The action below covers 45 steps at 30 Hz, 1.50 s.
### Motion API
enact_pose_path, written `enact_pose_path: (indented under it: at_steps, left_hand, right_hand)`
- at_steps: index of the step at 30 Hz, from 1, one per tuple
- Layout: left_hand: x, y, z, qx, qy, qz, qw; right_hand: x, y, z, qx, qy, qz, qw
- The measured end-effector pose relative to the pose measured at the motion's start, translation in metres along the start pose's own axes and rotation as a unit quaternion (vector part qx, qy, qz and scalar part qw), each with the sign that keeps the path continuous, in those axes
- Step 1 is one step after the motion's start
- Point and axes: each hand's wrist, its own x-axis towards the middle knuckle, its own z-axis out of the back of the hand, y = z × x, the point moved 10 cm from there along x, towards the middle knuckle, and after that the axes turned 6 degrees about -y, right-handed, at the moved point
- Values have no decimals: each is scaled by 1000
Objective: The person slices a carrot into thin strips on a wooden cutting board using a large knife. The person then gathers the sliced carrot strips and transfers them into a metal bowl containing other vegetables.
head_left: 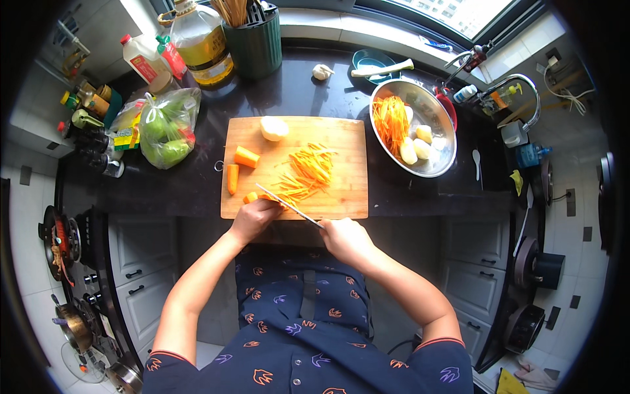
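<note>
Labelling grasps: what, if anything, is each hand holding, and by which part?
Right hand: knife, by the handle end, hidden in the fist. Left hand: touching a carrot piece beside the knife; exact grip hidden.

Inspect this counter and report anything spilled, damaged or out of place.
Nothing looks clearly spilled or damaged; the loose carrot shreds are heaped on the wooden cutting board. Only mildly odd: a white spoon lies directly on the black countertop, right of the steel bowl, rather than in a container.
</note>
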Motion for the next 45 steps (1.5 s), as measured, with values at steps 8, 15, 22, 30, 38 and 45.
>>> enact_pose_path:
  at_steps: [8, 15, 22, 30, 38, 45]
  left_hand:
    - [-3, 1, -5, 32, 7, 11, 999]
    - [-2, 0, -1, 31, -19, 20, 999]
    - [-2, -3, 3, 24, -33, 34, 999]
    - [3, -8, 6, 0, -33, 59, 998]
    - [-9, -2, 0, 39, -45, 47, 997]
    - [-7, -3, 1, 33, -58, 59, 996]
  right_hand:
    - [11, -6, -21, 18, -45, -2, 999]
    - [18, 0, -15, 18, -50, 15, 998]
    - [-3, 8, -6, 3, -17, -7, 1000]
    - [11, 8, -32, 1, -78, -19, 997]
    - [8, 14, -14, -1, -63, 0, 998]
    - [-2, 6, -23, 4, -66, -23, 998]
